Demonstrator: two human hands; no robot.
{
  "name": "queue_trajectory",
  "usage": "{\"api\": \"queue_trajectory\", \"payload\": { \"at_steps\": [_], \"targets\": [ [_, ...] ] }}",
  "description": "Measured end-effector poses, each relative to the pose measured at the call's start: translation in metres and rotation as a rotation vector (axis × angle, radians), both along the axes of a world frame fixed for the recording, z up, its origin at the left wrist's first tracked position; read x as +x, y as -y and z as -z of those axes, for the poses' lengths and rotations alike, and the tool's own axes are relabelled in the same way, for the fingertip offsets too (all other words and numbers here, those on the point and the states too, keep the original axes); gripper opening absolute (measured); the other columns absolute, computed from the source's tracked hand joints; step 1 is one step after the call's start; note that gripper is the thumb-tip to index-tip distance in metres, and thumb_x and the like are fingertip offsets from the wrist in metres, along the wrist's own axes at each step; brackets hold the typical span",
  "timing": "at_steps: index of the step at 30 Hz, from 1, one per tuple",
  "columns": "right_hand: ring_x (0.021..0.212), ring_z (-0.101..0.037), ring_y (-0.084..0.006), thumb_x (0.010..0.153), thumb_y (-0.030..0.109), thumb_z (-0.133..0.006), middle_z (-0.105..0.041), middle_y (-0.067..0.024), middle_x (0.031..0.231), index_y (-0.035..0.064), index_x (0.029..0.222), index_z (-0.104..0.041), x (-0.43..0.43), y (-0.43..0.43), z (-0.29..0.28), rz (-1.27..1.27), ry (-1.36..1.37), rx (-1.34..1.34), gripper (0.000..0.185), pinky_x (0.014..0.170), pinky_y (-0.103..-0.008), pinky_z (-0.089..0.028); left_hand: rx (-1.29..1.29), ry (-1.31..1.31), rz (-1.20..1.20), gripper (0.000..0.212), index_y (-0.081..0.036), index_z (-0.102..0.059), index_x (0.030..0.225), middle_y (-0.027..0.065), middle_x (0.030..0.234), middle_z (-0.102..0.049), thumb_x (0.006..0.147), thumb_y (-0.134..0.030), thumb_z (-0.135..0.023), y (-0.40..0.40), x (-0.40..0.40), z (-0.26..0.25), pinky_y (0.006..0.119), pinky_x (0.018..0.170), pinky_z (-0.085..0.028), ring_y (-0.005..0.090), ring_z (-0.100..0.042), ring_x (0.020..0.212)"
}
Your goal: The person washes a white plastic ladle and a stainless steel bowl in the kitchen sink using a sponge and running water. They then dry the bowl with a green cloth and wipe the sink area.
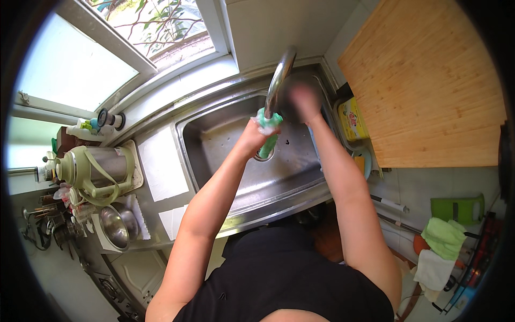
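Observation:
My left hand (259,135) is closed around a wet, foamy green cloth (267,147) below the spout of the chrome faucet (277,80). Part of the cloth wraps the spout's end, and part hangs down over the drain of the stainless steel sink (217,139). To the right of the faucet, near the sink's back right corner, is my right hand (304,98). A dark blur covers it, so its fingers and anything in them cannot be made out. A small dark bit (287,142) lies on the sink floor.
A wooden board (430,88) stands at the right, beside a yellow package (352,120) in a tray. On the left counter are a green-handled thermos jug (100,165) and metal bowls (114,227). An open window (161,24) is behind the sink at upper left.

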State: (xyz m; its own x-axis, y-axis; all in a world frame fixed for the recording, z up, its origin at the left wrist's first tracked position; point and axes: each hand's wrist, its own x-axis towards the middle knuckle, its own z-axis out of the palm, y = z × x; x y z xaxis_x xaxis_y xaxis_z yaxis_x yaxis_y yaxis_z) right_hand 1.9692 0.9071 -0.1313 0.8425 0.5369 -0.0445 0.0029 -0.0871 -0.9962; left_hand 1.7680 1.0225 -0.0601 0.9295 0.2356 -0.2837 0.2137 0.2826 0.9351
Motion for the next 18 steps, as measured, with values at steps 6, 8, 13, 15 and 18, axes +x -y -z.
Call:
{"api": "queue_trajectory", "payload": {
  "at_steps": [6,8,13,15,18],
  "targets": [
    [0.111,-0.055,-0.0169,0.089,0.028,-0.067,-0.059,-0.0064,0.122,0.0073,0.128,-0.055,-0.106,-0.013,-0.059,-0.399,-0.158,0.040,0.045,0.095,-0.0317,-0.045,0.254,0.104,0.039,0.018,-0.003,-0.062,0.099,0.0049,0.082,-0.063,0.082,-0.004,-0.058,-0.008,-0.005,0.004,0.031,0.067,-0.049,0.0135,-0.059,0.075],
    [0.103,-0.063,-0.0227,0.089,0.031,-0.066,-0.065,-0.0124,0.113,0.0060,0.121,-0.058,-0.125,-0.020,-0.064,-0.446,0.165,-0.033,0.042,0.088,-0.0336,-0.048,0.419,0.167,0.101,0.020,-0.002,-0.062,0.101,0.0057,0.084,-0.063,0.081,-0.003,-0.057,-0.018,-0.005,0.035,0.031,0.065,-0.049,0.0136,-0.059,0.074],
    [0.085,-0.063,-0.0386,0.087,0.026,-0.063,-0.065,-0.0200,0.092,0.0029,0.099,-0.060,-0.118,-0.019,-0.057,-0.435,0.569,-0.339,0.026,0.073,-0.0416,-0.051,0.572,-0.213,0.136,0.012,0.001,-0.067,0.075,0.0027,0.066,-0.065,0.073,-0.010,-0.071,-0.027,-0.013,0.015,0.030,0.062,-0.049,0.0111,-0.058,0.060],
    [0.079,-0.062,-0.0358,0.086,0.023,-0.064,-0.064,-0.0176,0.086,0.0031,0.093,-0.060,-0.117,-0.023,-0.058,-0.414,0.681,-0.345,0.022,0.068,-0.0401,-0.050,0.507,-0.165,0.081,0.020,0.001,-0.067,0.079,0.0093,0.066,-0.065,0.067,-0.013,-0.075,-0.027,-0.016,0.022,0.033,0.064,-0.050,0.0134,-0.058,0.061],
    [0.070,-0.060,-0.0212,0.086,0.021,-0.065,-0.062,-0.0082,0.079,0.0052,0.091,-0.059,-0.111,-0.028,-0.049,-0.357,0.406,-0.185,0.018,0.066,-0.0319,-0.048,0.374,-0.133,0.109,0.028,0.001,-0.068,0.082,0.0115,0.069,-0.065,0.063,-0.016,-0.078,-0.028,-0.020,0.048,0.034,0.065,-0.049,0.0144,-0.057,0.062]
  ]
}}
